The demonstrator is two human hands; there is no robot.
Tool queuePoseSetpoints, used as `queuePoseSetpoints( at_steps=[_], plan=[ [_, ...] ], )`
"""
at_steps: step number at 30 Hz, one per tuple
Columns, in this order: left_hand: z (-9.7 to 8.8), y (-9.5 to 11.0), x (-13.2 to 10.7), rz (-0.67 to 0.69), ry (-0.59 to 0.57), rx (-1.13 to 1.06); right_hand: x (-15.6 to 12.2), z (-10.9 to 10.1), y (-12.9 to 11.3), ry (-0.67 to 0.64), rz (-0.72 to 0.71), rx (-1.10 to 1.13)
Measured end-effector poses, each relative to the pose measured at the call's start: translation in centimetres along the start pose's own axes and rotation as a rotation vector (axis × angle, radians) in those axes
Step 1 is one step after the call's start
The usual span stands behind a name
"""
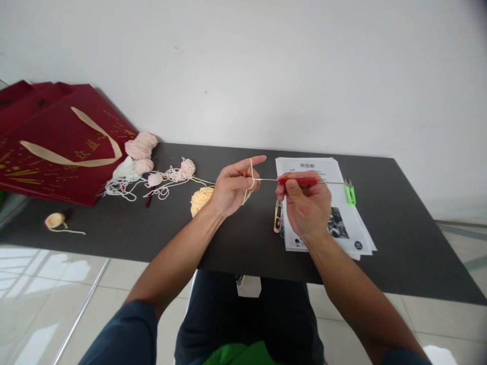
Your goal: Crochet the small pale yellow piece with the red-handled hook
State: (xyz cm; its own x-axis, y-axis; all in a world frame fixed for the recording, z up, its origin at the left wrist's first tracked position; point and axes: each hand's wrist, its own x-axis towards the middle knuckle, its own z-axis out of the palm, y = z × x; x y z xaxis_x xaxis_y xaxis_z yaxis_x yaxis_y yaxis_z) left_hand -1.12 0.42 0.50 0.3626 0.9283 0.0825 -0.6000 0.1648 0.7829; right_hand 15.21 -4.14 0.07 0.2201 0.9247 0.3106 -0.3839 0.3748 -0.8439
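Above the bench (399, 213), left hand (230, 190) pinches looped yarn (251, 175); right hand (304, 203) grips the hook (299, 180), tip at the loop.

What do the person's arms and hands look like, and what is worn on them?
The left hand and the right hand are bare, with no glove, ring or watch in sight. Both forearms are bare. The left sleeve and the right sleeve, dark blue, cover only the upper arms.
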Motion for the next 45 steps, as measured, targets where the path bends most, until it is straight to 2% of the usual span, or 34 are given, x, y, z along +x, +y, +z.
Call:
queuePoseSetpoints(
  at_steps=[6, 9, 15, 20, 24, 28, 35, 39, 45],
  plan=[
    [0.2, 0.4, 0.1, -0.033, 0.035, 0.005, -0.3, -0.1, -0.1, -0.075, -0.201, -0.138],
    [0.4, 0.6, 0.0, -0.064, 0.028, 0.007, -0.2, -0.3, -0.2, -0.111, -0.199, -0.144],
    [0.6, 0.9, -0.2, -0.137, -0.035, -0.016, 0.2, -0.8, -0.1, -0.108, -0.009, -0.005],
    [0.1, 0.9, -0.1, -0.16, -0.072, -0.019, 0.5, -0.7, -0.6, -0.089, 0.173, 0.087],
    [-0.4, 0.5, 0.0, -0.084, -0.053, 0.041, 0.8, -0.6, -0.9, -0.029, 0.351, 0.18],
    [-0.4, -0.3, 0.0, 0.057, 0.051, 0.18, 0.8, -0.5, -0.4, 0.032, 0.456, 0.262],
    [0.1, -1.3, -0.2, 0.153, 0.125, 0.422, 0.6, -0.7, 1.1, 0.038, 0.354, 0.258],
    [0.4, -1.3, -0.3, 0.125, 0.193, 0.422, 0.2, -0.1, 1.3, 0.041, 0.31, 0.197],
    [1.2, -1.6, -0.6, 0.213, 0.226, 0.456, -0.3, 0.9, 1.3, 0.069, 0.253, 0.148]
  ],
)
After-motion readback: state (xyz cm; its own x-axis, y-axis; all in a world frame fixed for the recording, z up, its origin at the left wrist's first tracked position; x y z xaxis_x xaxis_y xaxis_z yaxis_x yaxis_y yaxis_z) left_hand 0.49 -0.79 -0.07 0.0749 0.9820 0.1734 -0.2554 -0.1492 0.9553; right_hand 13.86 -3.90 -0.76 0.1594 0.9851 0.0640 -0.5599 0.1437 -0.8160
